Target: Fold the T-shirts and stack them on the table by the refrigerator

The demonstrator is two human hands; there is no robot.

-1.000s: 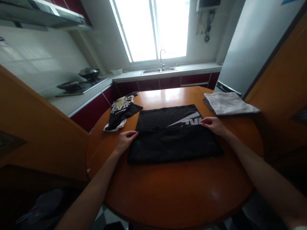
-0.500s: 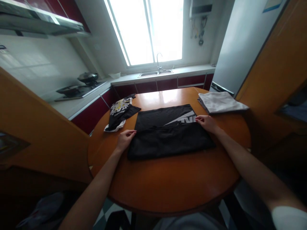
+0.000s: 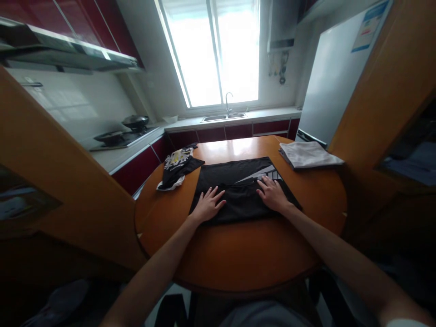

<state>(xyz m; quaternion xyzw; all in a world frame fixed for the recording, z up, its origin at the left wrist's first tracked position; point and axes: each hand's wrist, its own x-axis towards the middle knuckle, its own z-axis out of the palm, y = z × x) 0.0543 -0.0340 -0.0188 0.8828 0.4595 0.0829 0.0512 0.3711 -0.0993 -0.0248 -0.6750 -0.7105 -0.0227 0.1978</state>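
A black T-shirt (image 3: 238,179) with a white print lies folded across the middle of a round wooden table (image 3: 245,254). My left hand (image 3: 208,204) rests flat on its near left part, fingers spread and holding nothing. On the shirt's near right part my right hand (image 3: 271,194) lies palm down, fingers stretched out, just below the white print. Both hands press on the cloth.
A crumpled black garment with a yellow and white print (image 3: 176,165) lies at the table's far left. A folded white cloth (image 3: 306,154) sits at the far right. Behind are a counter with a sink (image 3: 223,117), a stove with pans (image 3: 126,129) and a fridge (image 3: 327,86).
Both hands let go of the shirt's side edges and moved inward onto its near half, now lying flat. The camera pulled back and tilted up.
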